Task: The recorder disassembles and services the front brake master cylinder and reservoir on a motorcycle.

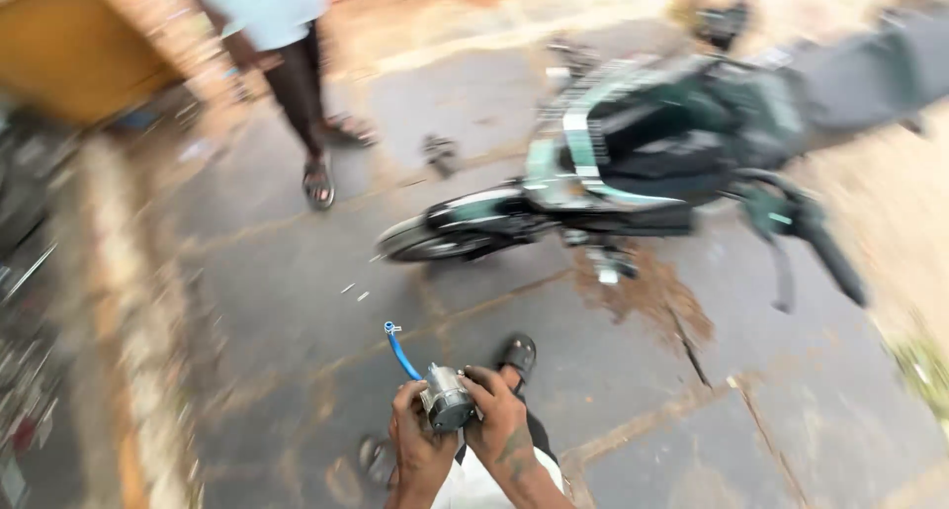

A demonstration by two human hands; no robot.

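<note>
Both my hands hold a small grey metal part low in the middle of the view. My left hand grips its left side, and my right hand wraps its right side and top. A blue hose sticks out of the part up and to the left, ending in a small fitting. My feet in dark sandals show below the hands on the paved ground.
A dark green and black motorcycle stands ahead at the right, its front wheel pointing left. Another person's legs in sandals stand at upper left. A rust-coloured stain marks the cracked grey paving. Blurred clutter lines the left edge.
</note>
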